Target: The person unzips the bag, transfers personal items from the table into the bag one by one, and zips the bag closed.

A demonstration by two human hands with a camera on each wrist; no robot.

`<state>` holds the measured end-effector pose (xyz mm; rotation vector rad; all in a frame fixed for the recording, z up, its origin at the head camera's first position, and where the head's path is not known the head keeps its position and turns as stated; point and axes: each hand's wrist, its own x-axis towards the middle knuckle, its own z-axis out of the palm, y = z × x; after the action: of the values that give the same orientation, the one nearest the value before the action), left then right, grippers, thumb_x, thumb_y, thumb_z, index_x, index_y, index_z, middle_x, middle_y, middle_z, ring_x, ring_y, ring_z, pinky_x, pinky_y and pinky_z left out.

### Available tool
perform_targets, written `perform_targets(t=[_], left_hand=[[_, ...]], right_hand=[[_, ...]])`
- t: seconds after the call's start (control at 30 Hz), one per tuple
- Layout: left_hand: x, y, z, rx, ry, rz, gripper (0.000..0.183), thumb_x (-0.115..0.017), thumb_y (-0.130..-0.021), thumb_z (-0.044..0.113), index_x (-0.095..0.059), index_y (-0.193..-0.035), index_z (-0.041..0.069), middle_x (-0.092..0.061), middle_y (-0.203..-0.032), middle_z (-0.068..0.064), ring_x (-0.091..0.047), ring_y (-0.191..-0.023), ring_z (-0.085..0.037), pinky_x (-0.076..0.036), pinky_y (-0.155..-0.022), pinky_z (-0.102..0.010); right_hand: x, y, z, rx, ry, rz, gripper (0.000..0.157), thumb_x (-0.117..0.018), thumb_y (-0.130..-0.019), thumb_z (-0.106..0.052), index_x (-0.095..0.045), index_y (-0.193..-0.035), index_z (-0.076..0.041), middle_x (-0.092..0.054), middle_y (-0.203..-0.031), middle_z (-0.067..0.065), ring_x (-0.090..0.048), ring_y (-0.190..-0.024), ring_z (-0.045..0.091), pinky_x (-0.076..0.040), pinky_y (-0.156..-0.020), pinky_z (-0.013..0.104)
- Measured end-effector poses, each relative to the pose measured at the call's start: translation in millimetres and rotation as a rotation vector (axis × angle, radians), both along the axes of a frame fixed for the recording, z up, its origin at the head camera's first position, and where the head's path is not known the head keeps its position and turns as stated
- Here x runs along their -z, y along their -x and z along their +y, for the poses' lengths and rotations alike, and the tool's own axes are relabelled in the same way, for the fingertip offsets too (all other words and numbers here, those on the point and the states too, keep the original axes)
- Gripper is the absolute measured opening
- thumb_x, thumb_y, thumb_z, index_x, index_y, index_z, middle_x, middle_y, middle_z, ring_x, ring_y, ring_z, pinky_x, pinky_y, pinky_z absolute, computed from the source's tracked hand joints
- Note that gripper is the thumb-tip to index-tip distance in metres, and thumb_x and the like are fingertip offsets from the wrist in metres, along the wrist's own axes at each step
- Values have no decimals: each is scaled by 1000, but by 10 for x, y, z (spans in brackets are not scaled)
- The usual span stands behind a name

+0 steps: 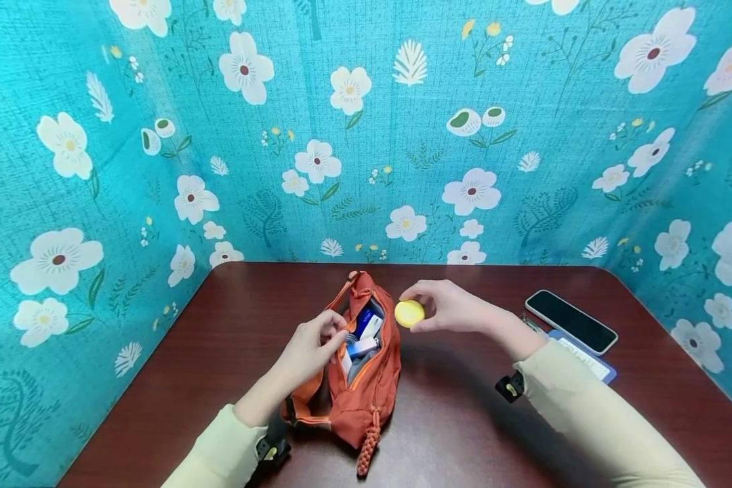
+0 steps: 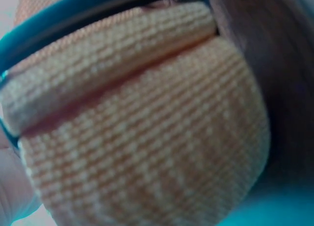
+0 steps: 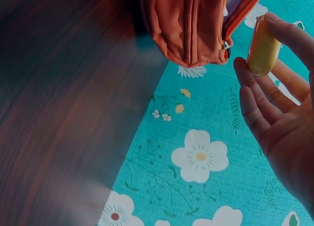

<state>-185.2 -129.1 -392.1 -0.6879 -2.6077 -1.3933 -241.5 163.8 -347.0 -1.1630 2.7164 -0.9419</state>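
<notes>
A yellow disc (image 1: 409, 314), thick, smooth and round-edged, is pinched in the right hand (image 1: 451, 306), beside the unzipped rust-orange bag (image 1: 362, 410); the left hand (image 1: 310, 344) grips the bag's opening edge.

My head feed looks forward and down over the table (image 1: 250, 305) to the curtain (image 1: 366, 169), while my left wrist feed sits tight against blurred cloth (image 2: 147, 142). My right wrist feed looks aslant, close by the right hand (image 3: 287, 123), sharing it, the bag (image 3: 189, 24), yellow disc (image 3: 264, 49) and curtain with the head feed.
</notes>
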Motion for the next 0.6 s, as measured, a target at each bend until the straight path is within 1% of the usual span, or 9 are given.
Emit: perform_targets(t=[0.1,0.33,0.6], left_hand=[[5,6,-6,1,-3,3,9,-63,-94,8,-57,-99,12,-53,-62,3,-55,-51,-18,-44,-46,-28],[-17,4,-2,13,-2,4,8,-63,-94,6,-57,-99,10,-54,-63,3,-56,-52,-23,-45,-46,-28],[-26,-6,-7,11,-9,-10,8,-63,-94,6,-57,-99,9,-53,-63,3,-57,-53,-27,-44,-46,-28]], right_hand=[[18,3,-55,-10,21,-9,46,-85,-75,-20,-65,-116,-11,-64,-99,-3,-58,-77,16,-51,-68,30],[82,18,-185,-22,55,-14,48,-85,-75,-22,-65,-117,-12,-63,-98,-4,-58,-77,16,-50,-68,30],[154,42,-323,-58,106,-57,48,-84,-76,-21,-64,-118,-8,-64,-99,1,-62,-79,27,-53,-70,36]])
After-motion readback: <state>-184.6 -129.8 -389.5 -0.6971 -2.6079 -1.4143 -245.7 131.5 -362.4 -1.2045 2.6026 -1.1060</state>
